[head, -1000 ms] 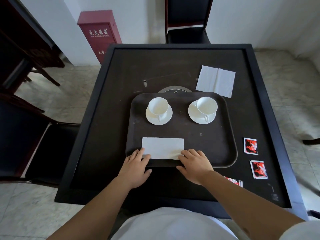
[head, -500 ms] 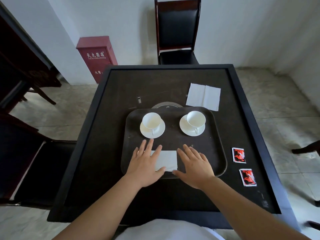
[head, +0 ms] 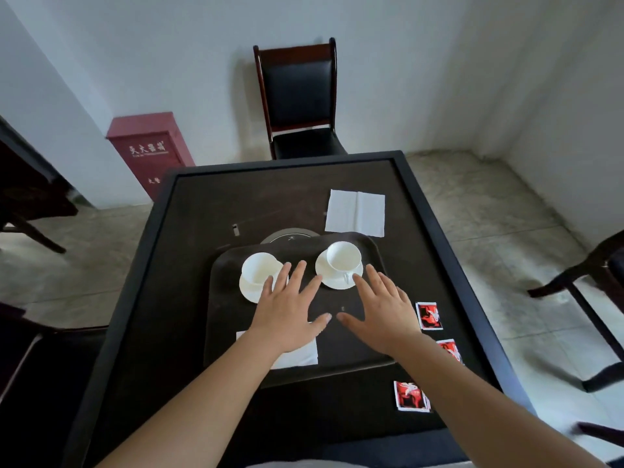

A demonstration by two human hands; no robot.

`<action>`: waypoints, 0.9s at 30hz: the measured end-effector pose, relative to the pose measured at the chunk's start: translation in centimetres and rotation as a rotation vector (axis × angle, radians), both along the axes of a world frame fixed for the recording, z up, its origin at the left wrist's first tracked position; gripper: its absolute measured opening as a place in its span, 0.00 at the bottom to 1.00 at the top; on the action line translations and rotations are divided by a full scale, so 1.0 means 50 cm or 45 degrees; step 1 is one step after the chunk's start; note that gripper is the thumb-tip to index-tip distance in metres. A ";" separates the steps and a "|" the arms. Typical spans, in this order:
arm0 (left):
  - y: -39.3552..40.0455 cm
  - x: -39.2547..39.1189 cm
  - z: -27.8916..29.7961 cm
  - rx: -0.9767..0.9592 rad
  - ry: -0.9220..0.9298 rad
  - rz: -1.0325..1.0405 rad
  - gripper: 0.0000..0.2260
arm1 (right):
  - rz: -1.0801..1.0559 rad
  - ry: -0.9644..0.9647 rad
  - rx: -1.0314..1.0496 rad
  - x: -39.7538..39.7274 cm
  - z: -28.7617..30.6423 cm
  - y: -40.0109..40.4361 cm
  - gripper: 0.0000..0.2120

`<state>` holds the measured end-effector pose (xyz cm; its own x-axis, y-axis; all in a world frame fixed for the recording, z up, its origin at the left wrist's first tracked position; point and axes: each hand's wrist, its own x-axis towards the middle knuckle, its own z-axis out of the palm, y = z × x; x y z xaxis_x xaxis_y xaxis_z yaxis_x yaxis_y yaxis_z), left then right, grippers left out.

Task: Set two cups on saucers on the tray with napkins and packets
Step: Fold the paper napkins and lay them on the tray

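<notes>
A dark tray (head: 223,265) lies mid-table with two white cups on saucers at its far side: the left cup (head: 258,270) and the right cup (head: 343,256). A folded white napkin (head: 302,356) lies at the tray's near edge, partly under my left forearm. My left hand (head: 287,312) is spread flat above the tray, fingers reaching over the left saucer. My right hand (head: 381,309) is spread beside it, near the right saucer. Neither holds anything. A second napkin (head: 354,212) lies on the table beyond the tray. Three red packets (head: 428,315) (head: 450,349) (head: 410,396) lie right of the tray.
The black table (head: 152,251) has a raised rim. A round metal disc (head: 288,235) shows behind the tray. A dark chair (head: 299,99) stands at the far side, a red cabinet (head: 148,150) at far left, and other chairs at both sides.
Both hands have left the folded napkin at the tray's near edge and moved forward over the tray toward the cups, fingers spread. The camera has tilted up.
</notes>
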<state>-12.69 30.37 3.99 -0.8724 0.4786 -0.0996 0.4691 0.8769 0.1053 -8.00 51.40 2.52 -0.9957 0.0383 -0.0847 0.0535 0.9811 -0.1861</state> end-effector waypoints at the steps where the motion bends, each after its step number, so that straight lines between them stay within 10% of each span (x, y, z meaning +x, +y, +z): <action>1: 0.011 -0.011 0.002 0.006 -0.001 -0.012 0.35 | -0.006 0.001 -0.002 -0.006 0.003 0.007 0.43; 27: 0.225 -0.541 -0.139 -0.121 -0.233 -0.198 0.26 | -0.164 -0.206 -0.125 -0.456 -0.148 0.201 0.31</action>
